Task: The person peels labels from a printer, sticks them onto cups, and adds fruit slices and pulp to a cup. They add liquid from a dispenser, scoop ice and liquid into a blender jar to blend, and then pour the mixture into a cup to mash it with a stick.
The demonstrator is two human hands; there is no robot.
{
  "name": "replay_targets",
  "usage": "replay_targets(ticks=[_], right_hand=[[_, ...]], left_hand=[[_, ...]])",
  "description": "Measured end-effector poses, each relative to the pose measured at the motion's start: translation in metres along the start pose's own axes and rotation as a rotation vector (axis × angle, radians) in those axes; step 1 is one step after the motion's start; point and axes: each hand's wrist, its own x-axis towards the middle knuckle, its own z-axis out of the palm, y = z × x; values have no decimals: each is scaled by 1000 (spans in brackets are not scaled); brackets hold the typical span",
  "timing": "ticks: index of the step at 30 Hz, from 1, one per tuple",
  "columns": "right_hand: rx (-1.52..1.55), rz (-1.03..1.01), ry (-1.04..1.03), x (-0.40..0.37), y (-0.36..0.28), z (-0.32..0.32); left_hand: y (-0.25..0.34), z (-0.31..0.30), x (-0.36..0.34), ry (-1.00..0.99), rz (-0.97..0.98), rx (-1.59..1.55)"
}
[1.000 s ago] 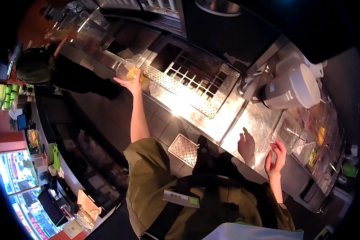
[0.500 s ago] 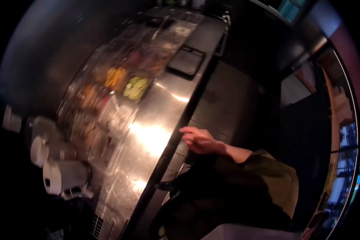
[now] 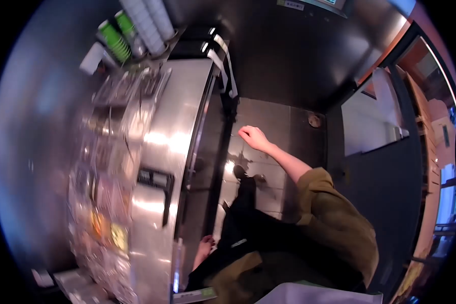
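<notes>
My right hand (image 3: 253, 138) is held out over the tiled floor, to the right of the steel counter (image 3: 180, 96). Its fingers are curled together, and nothing shows in them. Low beside the counter's front, my left hand (image 3: 206, 246) is partly visible with loosely curled fingers and no object seen in it. Neither hand touches the counter. Clear-covered food containers (image 3: 104, 187) line its left side, one with pale green pieces (image 3: 119, 236). A black-edged item (image 3: 157, 178) lies on the steel near them.
Stacked cups (image 3: 149, 30) and green cups (image 3: 114, 41) stand at the counter's far end, near black devices (image 3: 192, 49). A dark wall (image 3: 283, 55) closes the far side. At right is a dark panel (image 3: 375, 192). The floor (image 3: 268, 169) has wet-looking patches.
The view has shifted along the counter, bringing its far end and the cups closer. My right hand's fingers are more curled, its arm stretched further out. My left hand has come into view.
</notes>
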Motion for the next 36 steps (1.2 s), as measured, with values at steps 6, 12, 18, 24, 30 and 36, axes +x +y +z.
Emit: replay_targets(ticks=[6,12,18,24,30,36], right_hand=[[-204,254,-205,208,126,-85],[-59,185,59,424,171,-129],[281,176,-281,529,248,-88],[606,69,-402,457,191,-257],[696,128,-688,476,166,-306],[593,10,-709,493,139,-321]], left_hand=[[254,99,112,0,601,331],[535,207,120,-75,699,287],[691,257,194,158,803,-163],[792,308,232,85,500,-640],[860,303,181,143,501,-871],[869,300,160,152,377,-930]])
